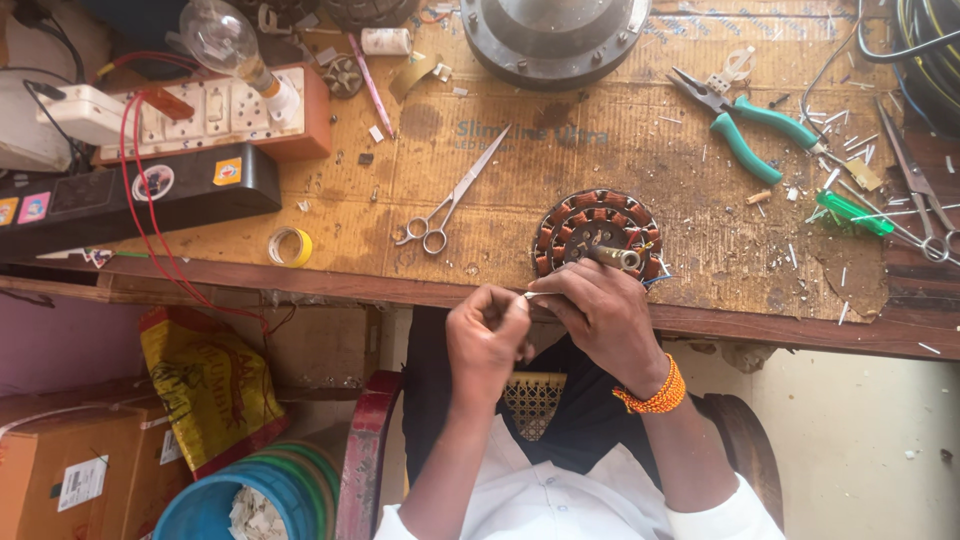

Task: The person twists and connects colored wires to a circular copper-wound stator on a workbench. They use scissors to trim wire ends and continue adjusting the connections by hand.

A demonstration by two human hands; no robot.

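Both hands, left hand (pixel 487 335) and right hand (pixel 600 312), pinch 1 thin white sleeve (pixel 533 295) beside the copper-wound stator (pixel 597 236); threading it needs steady fingertips.

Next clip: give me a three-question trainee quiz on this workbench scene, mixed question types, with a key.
1. True or false: the scissors lie closed on the cardboard.
2. Multiple choice: the wound copper coil ring sits (A) at the near bench edge by the right hand, (B) beside the light bulb, (C) in the blue bucket.
3. Fill in: the left hand and right hand pinch a thin pale ____ between them.

Key
1. False; the blades are spread.
2. A.
3. Strip; what it is made of cannot be told.
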